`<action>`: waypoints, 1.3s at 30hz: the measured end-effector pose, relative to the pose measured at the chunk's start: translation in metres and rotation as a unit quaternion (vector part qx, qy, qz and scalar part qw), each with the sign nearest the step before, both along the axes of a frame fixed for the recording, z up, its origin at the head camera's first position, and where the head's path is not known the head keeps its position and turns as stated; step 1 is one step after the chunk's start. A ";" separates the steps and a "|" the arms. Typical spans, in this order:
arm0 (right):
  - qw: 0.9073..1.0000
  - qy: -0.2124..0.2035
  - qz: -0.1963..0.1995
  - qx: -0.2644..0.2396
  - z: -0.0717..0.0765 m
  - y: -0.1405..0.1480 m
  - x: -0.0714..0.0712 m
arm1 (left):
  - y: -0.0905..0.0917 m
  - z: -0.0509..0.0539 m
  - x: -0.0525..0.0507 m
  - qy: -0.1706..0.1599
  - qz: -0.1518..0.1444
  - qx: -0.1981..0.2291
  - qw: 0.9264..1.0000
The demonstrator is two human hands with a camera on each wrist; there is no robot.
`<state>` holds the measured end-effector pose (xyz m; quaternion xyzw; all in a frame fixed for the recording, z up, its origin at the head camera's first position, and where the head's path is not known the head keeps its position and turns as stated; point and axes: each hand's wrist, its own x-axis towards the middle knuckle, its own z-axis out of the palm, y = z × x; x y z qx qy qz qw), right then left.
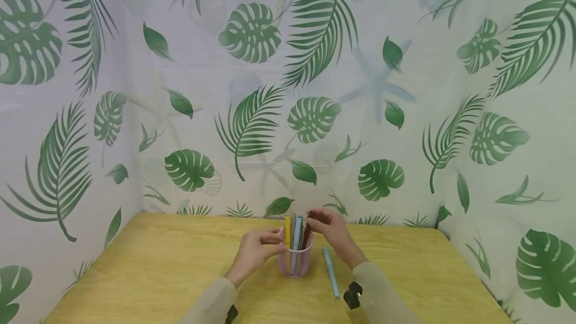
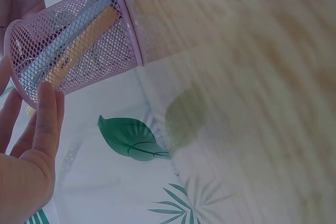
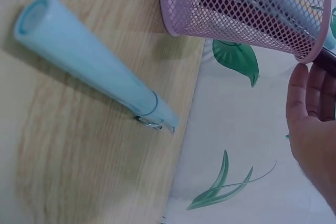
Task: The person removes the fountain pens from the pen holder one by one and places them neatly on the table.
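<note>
A pink mesh pen holder (image 1: 294, 269) stands upright on the table with several markers in it. Among them are a yellow marker (image 1: 287, 229), a light blue marker (image 1: 297, 231) and a grey one. My left hand (image 1: 255, 254) holds the holder's left side near the rim, its fingertips against the mesh (image 2: 79, 51). At the right side of the rim, my right hand (image 1: 334, 234) pinches the upper end of a dark red marker (image 1: 307, 234), whose lower part is inside the holder. Another light blue marker (image 1: 331, 272) lies on the table, to the right of the holder.
The wooden table (image 1: 180, 264) ends at a leaf-printed curtain (image 1: 270, 164) close behind the holder. Similar cloth hangs at the left and right sides. A black device (image 1: 353, 295) is strapped at the right wrist.
</note>
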<state>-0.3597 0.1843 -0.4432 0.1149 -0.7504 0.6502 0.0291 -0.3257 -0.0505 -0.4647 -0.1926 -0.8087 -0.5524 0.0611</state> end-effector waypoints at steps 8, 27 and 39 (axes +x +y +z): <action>1.000 0.022 -0.012 -0.015 0.006 0.000 -0.001 | 0.001 0.001 0.000 -0.007 0.003 0.000 1.000; 0.997 0.005 0.025 -0.074 0.014 0.005 -0.003 | 0.000 0.001 -0.002 -0.002 0.002 0.004 1.000; 0.995 0.036 0.028 -0.086 0.014 0.008 -0.001 | 0.001 0.004 0.002 0.016 0.001 -0.011 1.000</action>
